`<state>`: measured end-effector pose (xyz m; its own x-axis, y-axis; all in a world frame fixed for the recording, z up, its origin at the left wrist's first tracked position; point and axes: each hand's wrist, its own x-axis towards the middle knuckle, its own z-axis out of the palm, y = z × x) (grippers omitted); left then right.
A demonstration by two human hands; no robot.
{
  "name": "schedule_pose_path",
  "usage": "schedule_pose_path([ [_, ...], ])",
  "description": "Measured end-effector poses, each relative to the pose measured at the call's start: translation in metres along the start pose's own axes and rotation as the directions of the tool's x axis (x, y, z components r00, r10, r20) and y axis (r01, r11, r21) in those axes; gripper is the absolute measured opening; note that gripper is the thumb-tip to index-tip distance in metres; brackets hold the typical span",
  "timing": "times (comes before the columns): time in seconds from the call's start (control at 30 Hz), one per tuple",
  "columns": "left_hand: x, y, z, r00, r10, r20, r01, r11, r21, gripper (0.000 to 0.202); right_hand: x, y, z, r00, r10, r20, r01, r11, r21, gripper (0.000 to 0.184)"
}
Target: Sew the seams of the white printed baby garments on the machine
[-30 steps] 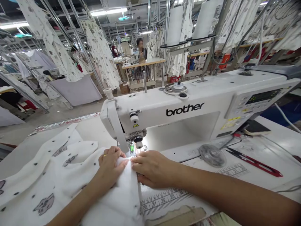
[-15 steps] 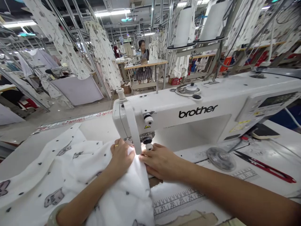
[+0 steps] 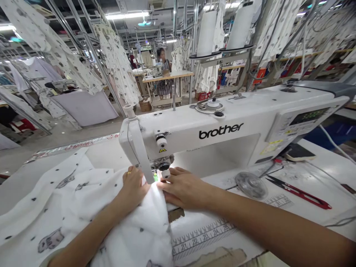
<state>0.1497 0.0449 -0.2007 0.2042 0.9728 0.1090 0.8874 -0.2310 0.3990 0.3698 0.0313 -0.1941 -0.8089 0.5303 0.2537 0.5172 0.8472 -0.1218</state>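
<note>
White fabric (image 3: 83, 200) with small dark spots and grey animal prints spreads over the left of the table and runs up to the needle area of a white sewing machine (image 3: 178, 129). My left hand (image 3: 134, 187) is closed on the fabric just left of the needle area, fingers partly behind the machine's head. My right hand (image 3: 185, 187) lies right of the needle, its fingers pressed together at the fabric's edge below a white knob (image 3: 165, 174). A lit spot shows between the hands. The needle itself I cannot make out.
Red-handled thread snips (image 3: 302, 193) and a clear round dish (image 3: 251, 185) lie right of my forearm. A printed ruler strip (image 3: 204, 237) runs along the table front. Two thread cones (image 3: 207, 33) stand behind the machine. A person (image 3: 164, 70) sits at a far table.
The view has shifted, so the machine and both hands appear further left. Both hands stay at the needle area with the fabric. A green glint now shows by the needle.
</note>
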Motion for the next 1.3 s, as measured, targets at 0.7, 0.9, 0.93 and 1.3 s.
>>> schedule_pose_path([
  [0.7,-0.075,-0.010,-0.043,0.962,0.273,-0.010,-0.266,0.928,-0.261,0.021,-0.009,-0.045,0.002,0.715,-0.682,-0.155,0.655,0.730,-0.194,0.026],
  [0.9,-0.074,-0.014,-0.024,0.786,0.602,0.142,-0.608,0.794,0.000,0.036,-0.011,-0.041,0.010,0.787,-0.589,-0.185,0.574,0.808,-0.133,0.026],
  [0.93,-0.074,-0.014,-0.021,0.777,0.613,0.146,-0.621,0.784,0.011,0.040,-0.012,-0.039,0.010,0.786,-0.582,-0.208,0.566,0.813,-0.136,0.026],
  [1.3,-0.062,-0.005,-0.020,0.714,0.672,0.199,-0.697,0.708,0.113,0.040,-0.015,-0.031,0.011,0.847,-0.523,-0.092,0.517,0.852,-0.086,0.021],
])
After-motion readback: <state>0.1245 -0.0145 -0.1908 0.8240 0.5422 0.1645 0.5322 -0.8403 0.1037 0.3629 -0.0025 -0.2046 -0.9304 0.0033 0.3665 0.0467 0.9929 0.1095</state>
